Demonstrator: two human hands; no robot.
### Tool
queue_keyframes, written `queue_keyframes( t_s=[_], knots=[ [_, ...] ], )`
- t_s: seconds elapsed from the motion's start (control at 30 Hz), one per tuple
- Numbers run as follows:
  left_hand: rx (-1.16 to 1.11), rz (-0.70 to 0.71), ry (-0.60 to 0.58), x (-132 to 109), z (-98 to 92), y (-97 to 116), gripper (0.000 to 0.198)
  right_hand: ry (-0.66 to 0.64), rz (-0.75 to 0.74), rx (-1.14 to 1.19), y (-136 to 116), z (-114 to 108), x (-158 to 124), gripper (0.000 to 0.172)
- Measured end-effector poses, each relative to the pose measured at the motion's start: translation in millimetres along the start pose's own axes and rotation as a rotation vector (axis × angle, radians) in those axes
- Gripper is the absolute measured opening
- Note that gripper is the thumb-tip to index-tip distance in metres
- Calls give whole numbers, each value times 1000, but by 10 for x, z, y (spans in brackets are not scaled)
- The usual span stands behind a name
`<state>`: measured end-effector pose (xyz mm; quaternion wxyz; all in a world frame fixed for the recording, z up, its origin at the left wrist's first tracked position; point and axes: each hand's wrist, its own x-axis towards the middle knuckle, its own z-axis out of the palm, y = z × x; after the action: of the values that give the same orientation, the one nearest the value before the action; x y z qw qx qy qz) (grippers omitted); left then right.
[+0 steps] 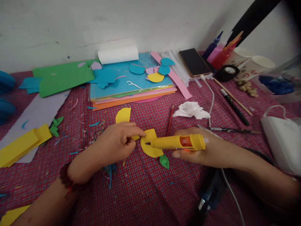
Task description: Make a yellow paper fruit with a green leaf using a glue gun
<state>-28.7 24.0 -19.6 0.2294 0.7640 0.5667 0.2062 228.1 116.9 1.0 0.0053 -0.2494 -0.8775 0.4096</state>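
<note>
My left hand pinches the edge of a yellow paper piece lying on the red checked cloth. In my right hand is a yellow glue gun, held level with its nozzle touching that yellow piece. A small green paper leaf lies just below the piece. Another yellow half-round cutout rests behind my left hand.
A stack of coloured paper sheets lies at the back, with a white roll and a phone. A crumpled tissue, red pencil, black pens, tape roll, paper cups and white mask sit right. Yellow strips lie left.
</note>
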Motion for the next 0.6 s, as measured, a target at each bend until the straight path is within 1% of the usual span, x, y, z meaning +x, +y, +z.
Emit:
queue_keyframes(
  t_s=[0.1,0.23,0.33,0.47,0.53,0.6],
  knots=[
    [-15,5,1,-2,7,-14,40,-69,-44,27,21,-33,-19,30],
    [-16,57,-6,-2,3,-32,43,-159,-56,87,36,-97,-64,27],
    [3,50,-3,-8,-3,-44,41,-183,-53,83,56,-133,-106,30],
    [4,48,-13,-23,-9,-55,42,-219,-14,158,109,-156,-157,31],
    [5,36,-18,-27,-15,-59,42,-215,-10,190,132,-160,-169,30],
    [5,13,-28,-26,-21,-65,42,-183,4,215,143,-159,-165,30]
  ],
)
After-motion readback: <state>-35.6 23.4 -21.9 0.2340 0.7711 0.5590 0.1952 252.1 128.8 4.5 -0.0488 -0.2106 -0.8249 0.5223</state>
